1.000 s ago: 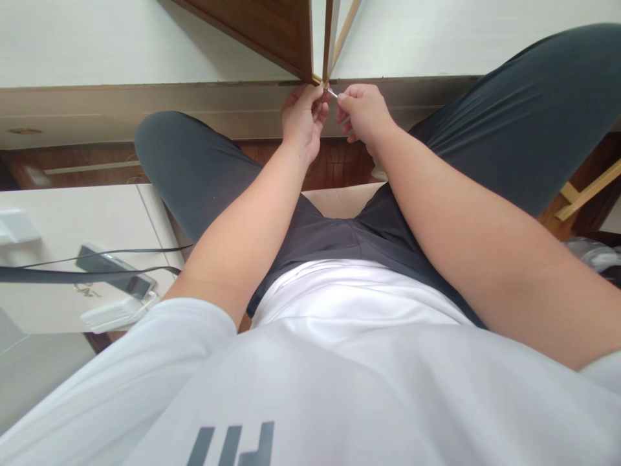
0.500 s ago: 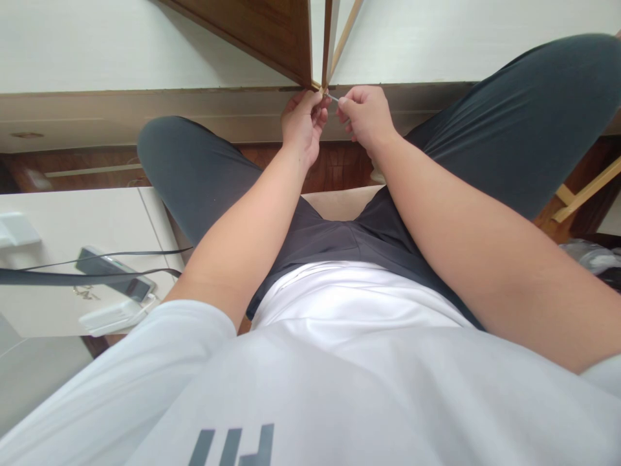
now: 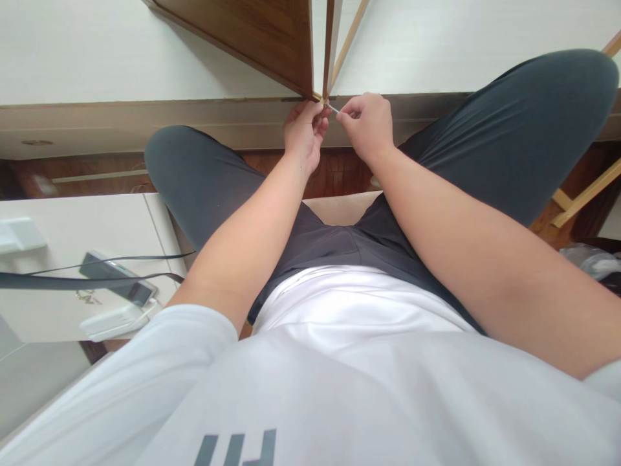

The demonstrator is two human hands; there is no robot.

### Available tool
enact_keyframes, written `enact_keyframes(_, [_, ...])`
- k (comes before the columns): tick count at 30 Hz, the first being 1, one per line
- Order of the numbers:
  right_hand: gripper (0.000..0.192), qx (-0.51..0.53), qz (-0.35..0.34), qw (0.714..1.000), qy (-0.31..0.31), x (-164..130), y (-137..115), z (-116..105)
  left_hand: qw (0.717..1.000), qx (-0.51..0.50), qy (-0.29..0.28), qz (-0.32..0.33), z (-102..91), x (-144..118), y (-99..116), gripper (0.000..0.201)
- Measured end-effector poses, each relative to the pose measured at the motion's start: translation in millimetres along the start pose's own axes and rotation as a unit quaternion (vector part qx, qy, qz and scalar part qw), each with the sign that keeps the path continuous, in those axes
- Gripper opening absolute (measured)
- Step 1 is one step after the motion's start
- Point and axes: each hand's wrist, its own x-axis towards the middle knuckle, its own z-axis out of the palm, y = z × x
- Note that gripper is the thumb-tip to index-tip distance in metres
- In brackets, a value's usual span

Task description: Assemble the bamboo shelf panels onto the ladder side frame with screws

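Observation:
My left hand [image 3: 303,133] grips the lower corner of a brown wooden panel [image 3: 262,35] that stands against the white wall. My right hand [image 3: 366,123] pinches a small silver metal piece [image 3: 332,108], a screw or a pin, with its tip at the corner where the brown panel meets a thin upright board [image 3: 331,45]. Both hands are close together, just above the baseboard. My fingers hide the joint itself. I sit with my knees spread, in dark grey trousers and a white shirt.
A white cabinet top [image 3: 72,259] at the left carries a dark device [image 3: 116,278], black cables and a white charger [image 3: 114,320]. Light wooden slats [image 3: 579,194] lie at the right on the brown wood floor. A crumpled plastic bag [image 3: 589,262] sits at the far right.
The view has shifted down a little. Both hands stay at the panel corner; my right fingers have turned slightly on the metal piece.

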Motion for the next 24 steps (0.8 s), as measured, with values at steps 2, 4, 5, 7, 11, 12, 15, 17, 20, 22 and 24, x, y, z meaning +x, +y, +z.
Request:
enact_keyframes(2, [0.007, -0.012, 0.008, 1.0, 0.003, -0.7, -2.2, -0.9, 1.0, -0.003, 0.0, 0.0, 0.0, -0.8, 0.2, 0.026])
enact_keyframes(4, [0.008, -0.02, 0.013, 1.0, 0.006, -1.2, -4.3, -1.6, 1.0, -0.004, -0.001, -0.002, 0.3, -2.2, 0.6, 0.027])
enact_keyframes(5, [0.008, -0.021, 0.013, 1.0, 0.009, -1.4, -5.1, -1.9, 1.0, -0.005, -0.002, -0.004, 0.6, -3.0, 0.8, 0.026])
enact_keyframes(7, [0.009, -0.02, 0.013, 1.0, 0.011, -1.6, -6.5, -2.5, 1.0, -0.004, -0.006, -0.009, 1.4, -4.9, 1.4, 0.022])
enact_keyframes(11, [0.013, -0.017, 0.005, 1.0, 0.016, -1.7, -7.3, -2.6, 1.0, -0.004, -0.003, -0.019, 3.0, -8.2, 2.6, 0.015])
enact_keyframes(12, [0.014, -0.015, 0.004, 1.0, 0.017, -1.6, -6.9, -2.2, 1.0, -0.008, 0.0, -0.022, 3.3, -8.8, 2.9, 0.016])
enact_keyframes(15, [0.013, -0.005, 0.006, 1.0, 0.017, -0.9, -5.4, -0.4, 1.0, -0.008, 0.008, -0.027, 3.5, -9.7, 3.3, 0.016])
enact_keyframes(17, [0.012, 0.004, 0.007, 1.0, 0.014, -0.3, -4.5, 0.5, 1.0, 0.005, 0.006, -0.027, 3.5, -9.8, 3.4, 0.015])
enact_keyframes(20, [0.013, 0.023, 0.015, 1.0, -0.001, 0.5, -3.8, 0.8, 1.0, 0.015, 0.003, -0.027, 3.4, -9.7, 3.1, 0.015])
enact_keyframes(22, [0.014, 0.038, 0.02, 0.999, -0.012, 1.0, -3.5, 0.7, 1.0, 0.009, 0.006, -0.027, 3.3, -9.4, 2.9, 0.015])
enact_keyframes(24, [0.014, 0.047, 0.019, 0.999, -0.016, 1.3, -3.0, 1.1, 1.0, -0.001, 0.007, -0.03, 3.3, -9.2, 2.8, 0.017])
